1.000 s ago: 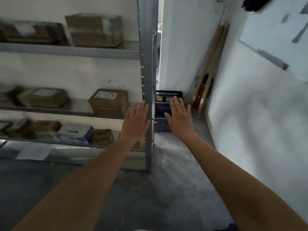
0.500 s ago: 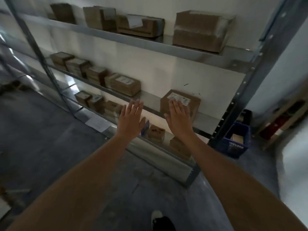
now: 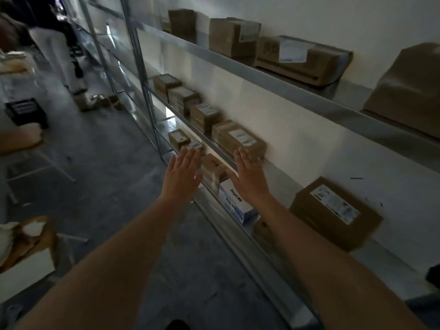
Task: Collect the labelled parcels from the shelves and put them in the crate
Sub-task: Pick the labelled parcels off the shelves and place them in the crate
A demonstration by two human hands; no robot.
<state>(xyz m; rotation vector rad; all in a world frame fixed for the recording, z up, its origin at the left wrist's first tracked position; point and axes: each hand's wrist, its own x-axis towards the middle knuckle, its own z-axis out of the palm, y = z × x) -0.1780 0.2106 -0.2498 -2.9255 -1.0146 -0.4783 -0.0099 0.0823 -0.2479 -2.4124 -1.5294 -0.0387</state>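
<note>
Both my arms reach forward along a metal shelving unit (image 3: 281, 82). My left hand (image 3: 183, 173) and my right hand (image 3: 250, 176) are flat with straight fingers and hold nothing. Just beyond my right fingertips a labelled brown parcel (image 3: 238, 139) lies on the middle shelf. Another labelled brown parcel (image 3: 335, 211) sits on the same shelf to the right of my right forearm. Below my right hand a white and blue box (image 3: 234, 204) lies on the lower shelf. The crate is out of view.
More brown parcels line the middle shelf further left (image 3: 183, 98) and the top shelf (image 3: 302, 59). Another person (image 3: 59, 44) stands far down the aisle. At the left a hand holds a black device (image 3: 26, 113). An open carton (image 3: 26, 248) sits at lower left.
The view has swung left from the blue crate in the corner to along the shelves. Both hands stay flat and empty, now in front of a parcel further left on the middle shelf.
</note>
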